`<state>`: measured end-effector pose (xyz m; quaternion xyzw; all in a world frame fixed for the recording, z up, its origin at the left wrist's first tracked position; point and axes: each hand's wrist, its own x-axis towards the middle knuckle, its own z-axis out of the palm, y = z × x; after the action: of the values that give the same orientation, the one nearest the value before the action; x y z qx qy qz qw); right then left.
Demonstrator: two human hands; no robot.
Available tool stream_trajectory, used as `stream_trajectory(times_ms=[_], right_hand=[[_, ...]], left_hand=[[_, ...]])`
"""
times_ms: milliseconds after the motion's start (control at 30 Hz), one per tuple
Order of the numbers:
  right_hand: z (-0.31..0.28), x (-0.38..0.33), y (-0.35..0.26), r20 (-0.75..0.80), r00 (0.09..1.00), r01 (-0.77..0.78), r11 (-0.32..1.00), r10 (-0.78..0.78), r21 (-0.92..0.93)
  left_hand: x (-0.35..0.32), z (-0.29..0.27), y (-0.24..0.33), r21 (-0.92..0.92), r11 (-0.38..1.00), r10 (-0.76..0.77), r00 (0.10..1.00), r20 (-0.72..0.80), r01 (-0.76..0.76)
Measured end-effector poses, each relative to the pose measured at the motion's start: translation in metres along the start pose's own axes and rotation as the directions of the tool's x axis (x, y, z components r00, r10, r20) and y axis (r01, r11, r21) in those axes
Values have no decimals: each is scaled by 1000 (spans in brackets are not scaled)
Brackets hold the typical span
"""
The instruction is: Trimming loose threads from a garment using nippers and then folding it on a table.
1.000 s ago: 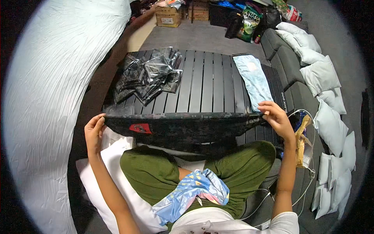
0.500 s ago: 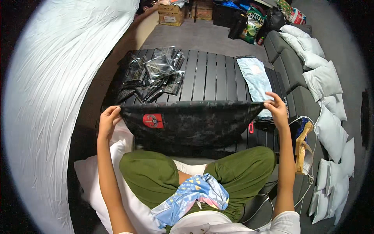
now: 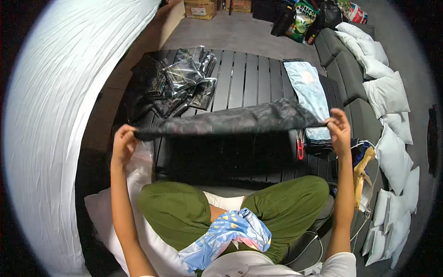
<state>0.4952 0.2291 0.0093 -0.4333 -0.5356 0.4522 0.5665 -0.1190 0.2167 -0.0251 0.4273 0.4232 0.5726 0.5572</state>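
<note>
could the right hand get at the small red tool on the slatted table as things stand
Probably not right away: the right hand and left hand both grip the dark garment. The red tool lies uncovered close beside the right hand.

both forearms rise from the lower edge, spread wide and lifted. the left hand (image 3: pixel 123 144) is closed in a pinch, fingers curled. the right hand (image 3: pixel 338 130) is likewise pinched shut, held slightly higher, wrist bent back.

I sit cross-legged in a home living room: grey sofa (image 3: pixel 344 64) with pale cushions (image 3: pixel 385 94) at right, low slatted black tabletop (image 3: pixel 251 78) ahead, cardboard boxes (image 3: pixel 200 8) along the top.
</note>
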Motion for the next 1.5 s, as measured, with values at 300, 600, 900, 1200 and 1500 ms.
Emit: stream_trajectory(times_ms=[300, 600, 900, 1200, 1500], right_hand=[[-10, -45, 99, 221, 857, -410, 876, 465, -254], [17, 4, 111, 177, 874, -452, 891, 453, -52], [14, 88, 59, -24, 978, -205, 918, 209, -339], [15, 80, -27, -55, 998, 1, 1000, -1, 7], [-24, -17, 45, 83, 961, -258, 964, 262, -59]], left_hand=[[-37, 9, -70, 248, 823, -510, 857, -72, 511], [-25, 26, -60, 188, 790, -605, 792, 83, 584], [59, 49, 6, 594, 703, -292, 920, -261, 392], [69, 89, 58, 73, 991, -95, 982, -164, 108], [-12, 21, -36, 88, 934, -353, 931, 97, 345]])
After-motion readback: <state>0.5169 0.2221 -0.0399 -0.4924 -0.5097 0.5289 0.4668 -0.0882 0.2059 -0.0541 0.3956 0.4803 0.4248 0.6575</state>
